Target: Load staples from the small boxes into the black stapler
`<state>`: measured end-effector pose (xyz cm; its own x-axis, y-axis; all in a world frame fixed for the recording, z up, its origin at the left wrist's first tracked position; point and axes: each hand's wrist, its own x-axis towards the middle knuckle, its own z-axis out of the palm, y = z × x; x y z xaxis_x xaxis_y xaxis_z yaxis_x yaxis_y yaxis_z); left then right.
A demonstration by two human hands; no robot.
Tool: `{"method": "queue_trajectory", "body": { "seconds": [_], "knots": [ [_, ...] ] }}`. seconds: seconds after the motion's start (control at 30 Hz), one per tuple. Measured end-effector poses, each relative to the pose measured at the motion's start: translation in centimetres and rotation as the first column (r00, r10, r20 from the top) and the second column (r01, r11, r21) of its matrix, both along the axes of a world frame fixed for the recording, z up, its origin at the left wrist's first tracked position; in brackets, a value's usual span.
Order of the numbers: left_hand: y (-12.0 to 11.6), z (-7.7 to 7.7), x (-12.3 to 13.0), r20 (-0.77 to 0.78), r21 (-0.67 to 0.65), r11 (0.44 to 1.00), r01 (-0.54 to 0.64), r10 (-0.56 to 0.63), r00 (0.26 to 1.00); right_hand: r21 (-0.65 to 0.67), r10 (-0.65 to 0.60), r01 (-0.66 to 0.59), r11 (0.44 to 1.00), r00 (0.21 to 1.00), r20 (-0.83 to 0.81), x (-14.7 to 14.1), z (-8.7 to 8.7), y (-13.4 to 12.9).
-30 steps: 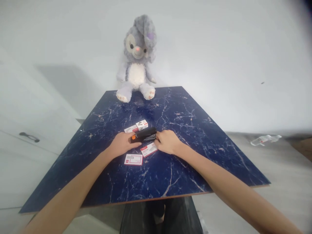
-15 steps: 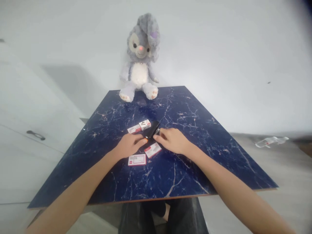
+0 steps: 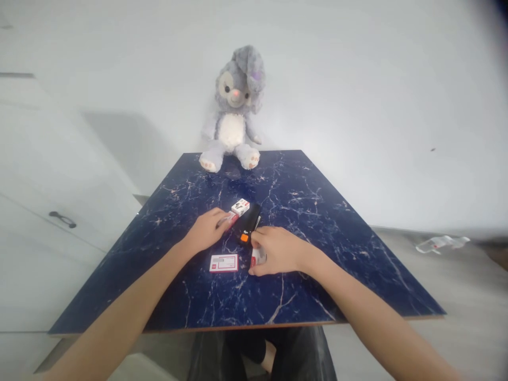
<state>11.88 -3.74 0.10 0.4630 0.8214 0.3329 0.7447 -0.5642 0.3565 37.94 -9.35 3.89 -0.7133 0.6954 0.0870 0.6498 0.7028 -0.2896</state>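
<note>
My left hand [image 3: 206, 230] has its fingers closed round a small red-and-white box [image 3: 229, 220] left of centre on the table. Its far end lies close to another small white box [image 3: 240, 207] with a dark picture on top. My right hand [image 3: 283, 250] grips a second red-and-white box [image 3: 259, 257] between thumb and fingers, which partly cover it. Between the hands lies a black object with an orange end that looks like a stapler [image 3: 251, 219], near my right fingertips. A flat white box with red edges [image 3: 223, 263] lies nearer me, apart from both hands.
The blue marble-patterned table [image 3: 309, 201] has its front edge just before my lap. A grey plush rabbit [image 3: 232, 127] sits at the back edge against the wall. Clear plastic packaging [image 3: 442, 243] lies on the floor at right, and a handled white door [image 3: 63, 218] stands at left.
Both hands have left the black stapler-like object. My left hand has taken hold of the box behind it; my right hand has moved nearer me onto the box in front.
</note>
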Motion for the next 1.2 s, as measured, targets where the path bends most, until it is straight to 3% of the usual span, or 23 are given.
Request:
{"method": "queue_trajectory", "body": {
  "seconds": [0.17, 0.27, 0.37, 0.47, 0.53, 0.7, 0.8, 0.9, 0.97, 1.07, 1.2],
  "knots": [
    [-1.8, 1.4, 1.3, 0.050, -0.112, 0.984, 0.136, -0.131, 0.990, -0.034, 0.079, -0.085, 0.996, 0.986, -0.148, 1.2, 2.4, -0.4],
    [-2.2, 2.1, 1.3, 0.127, -0.195, 0.965, 0.177, -0.154, 0.980, 0.031, 0.104, -0.099, 0.995, 0.940, -0.326, 1.8, 3.1, -0.2],
    [-2.2, 2.4, 1.2, 0.248, -0.341, 0.920, 0.192, -0.109, 0.963, 0.246, 0.176, -0.064, 0.967, 0.865, -0.470, 1.4, 2.2, 0.2],
    [-2.0, 2.2, 1.0, 0.320, -0.400, 0.882, 0.248, -0.119, 0.940, 0.432, 0.279, -0.062, 0.900, 0.842, -0.461, 0.4, 0.6, 0.7],
    [-1.7, 1.6, 0.9, 0.379, -0.425, 0.866, 0.263, -0.094, 0.921, 0.473, 0.284, -0.049, 0.880, 0.852, -0.441, -0.2, -0.3, 0.9],
    [-0.8, 0.1, 0.5, 0.473, -0.500, 0.838, 0.216, 0.055, 0.879, 0.480, 0.144, 0.023, 0.877, 0.941, -0.307, -1.7, -1.8, 1.2],
    [-0.9, 0.7, 0.5, 0.400, -0.475, 0.861, 0.181, 0.029, 0.916, 0.465, 0.076, 0.008, 0.885, 0.984, -0.161, -2.4, -2.1, 1.1],
    [-1.9, 2.5, 0.4, 0.219, -0.394, 0.910, 0.131, -0.046, 0.975, 0.443, 0.060, 0.007, 0.897, 0.989, -0.138, -2.4, -1.9, 0.8],
    [-3.1, 3.8, 0.3, 0.089, -0.382, 0.916, 0.123, -0.096, 0.991, 0.411, 0.059, 0.040, 0.911, 0.973, -0.224, -2.0, -1.5, 0.6],
    [-4.8, 5.1, 0.3, -0.059, -0.436, 0.885, 0.165, -0.210, 0.976, 0.311, -0.029, 0.184, 0.932, 0.897, -0.441, -1.1, -1.2, 0.6],
    [-5.3, 5.8, -0.1, -0.092, -0.450, 0.861, 0.236, -0.308, 0.947, 0.152, -0.195, 0.369, 0.917, 0.747, -0.636, 0.2, -1.3, 1.6]
  ]
}}
